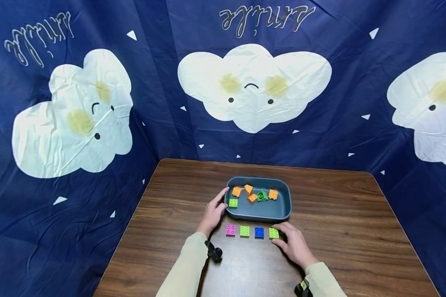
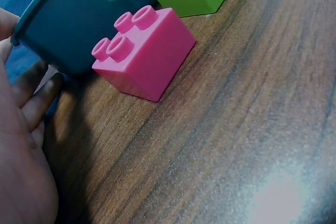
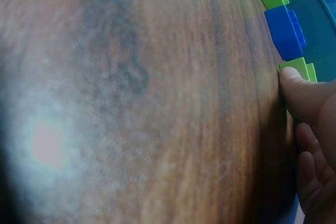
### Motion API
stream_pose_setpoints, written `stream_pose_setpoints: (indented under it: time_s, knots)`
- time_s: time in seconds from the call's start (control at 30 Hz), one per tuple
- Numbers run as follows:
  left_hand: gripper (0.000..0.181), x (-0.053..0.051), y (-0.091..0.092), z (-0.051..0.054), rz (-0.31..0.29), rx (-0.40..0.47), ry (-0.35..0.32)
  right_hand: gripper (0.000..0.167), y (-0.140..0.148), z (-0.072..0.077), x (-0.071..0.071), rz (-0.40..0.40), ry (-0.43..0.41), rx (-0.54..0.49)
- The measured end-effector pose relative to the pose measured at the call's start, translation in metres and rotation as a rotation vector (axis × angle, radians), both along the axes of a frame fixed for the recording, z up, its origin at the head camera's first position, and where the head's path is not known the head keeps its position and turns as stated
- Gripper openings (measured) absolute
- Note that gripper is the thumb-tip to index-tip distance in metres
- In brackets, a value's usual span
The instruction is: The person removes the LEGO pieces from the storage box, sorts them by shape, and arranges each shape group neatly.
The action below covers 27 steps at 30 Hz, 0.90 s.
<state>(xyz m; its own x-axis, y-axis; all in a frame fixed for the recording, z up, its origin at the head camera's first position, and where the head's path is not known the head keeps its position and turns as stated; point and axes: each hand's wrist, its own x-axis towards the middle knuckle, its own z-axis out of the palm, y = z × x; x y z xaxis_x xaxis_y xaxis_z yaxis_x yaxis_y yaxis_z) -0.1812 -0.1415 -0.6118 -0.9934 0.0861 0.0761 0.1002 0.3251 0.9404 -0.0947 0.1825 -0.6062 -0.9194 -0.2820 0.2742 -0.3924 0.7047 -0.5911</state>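
A row of building bricks stands before a blue-grey tray (image 1: 259, 216): a pink brick (image 1: 230, 230), a light green brick (image 1: 244, 232), a blue brick (image 1: 259, 233) and, at the right end, another light green brick (image 1: 273, 233). My right hand (image 1: 292, 243) pinches that end brick between thumb and finger; the right wrist view shows the thumb (image 3: 296, 80) against its near side. My left hand (image 1: 211, 215) holds the tray's left end, thumb and forefinger at the rim. In the left wrist view the pink brick (image 2: 149, 56) sits close to the tray wall (image 2: 89, 22).
Inside the tray lie several orange pieces (image 1: 273, 194), a dark green piece (image 1: 262, 196) and one light green brick (image 1: 233, 203). The wooden table (image 1: 163, 231) extends on both sides. Blue cloth (image 1: 163, 82) with cloud prints hangs behind and beside it.
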Motion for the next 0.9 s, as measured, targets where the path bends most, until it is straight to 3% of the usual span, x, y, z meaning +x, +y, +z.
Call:
stream_pose_setpoints:
  time_s: [0.9]
  knots:
    - [0.064, 0.0005, -0.0003, 0.0012, 0.001, -0.010, -0.012, 0.047, 0.0020, 0.0037, -0.0002, -0.014, -0.092, 0.007]
